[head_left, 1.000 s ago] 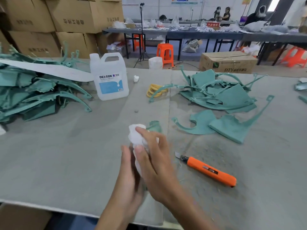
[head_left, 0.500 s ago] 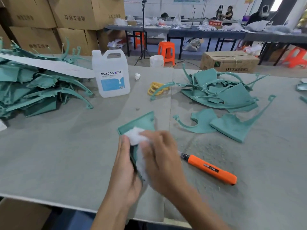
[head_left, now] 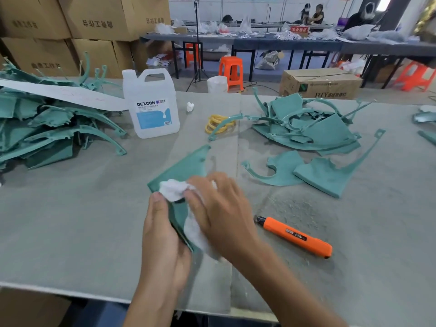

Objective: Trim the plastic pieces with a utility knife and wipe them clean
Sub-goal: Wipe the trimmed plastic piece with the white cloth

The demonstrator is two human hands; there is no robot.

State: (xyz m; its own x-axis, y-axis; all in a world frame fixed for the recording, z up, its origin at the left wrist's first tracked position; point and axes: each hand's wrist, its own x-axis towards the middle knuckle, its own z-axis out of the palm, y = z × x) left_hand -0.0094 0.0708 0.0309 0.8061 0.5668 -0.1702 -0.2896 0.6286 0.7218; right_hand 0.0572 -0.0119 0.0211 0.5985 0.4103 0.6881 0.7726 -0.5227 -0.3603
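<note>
Head view: the green plastic piece (head_left: 186, 168) is clasped along its left edge by the left grip (head_left: 162, 239), thumb on top, over the worktop (head_left: 70, 220) near its front edge. A white cloth (head_left: 172, 188) is bunched under the curled fingers of the right grip (head_left: 221, 211) and pressed onto the piece. The orange utility knife (head_left: 297, 237) is laid flat to the right, apart from both grips. A DEXCON jug (head_left: 152, 107) is set towards the far edge.

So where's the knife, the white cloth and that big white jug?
utility knife (head_left: 297, 237): head view, middle of its orange handle.
white cloth (head_left: 173, 190): head view, the bunched end showing beyond the fingers.
jug (head_left: 152, 112): head view, its front label.
</note>
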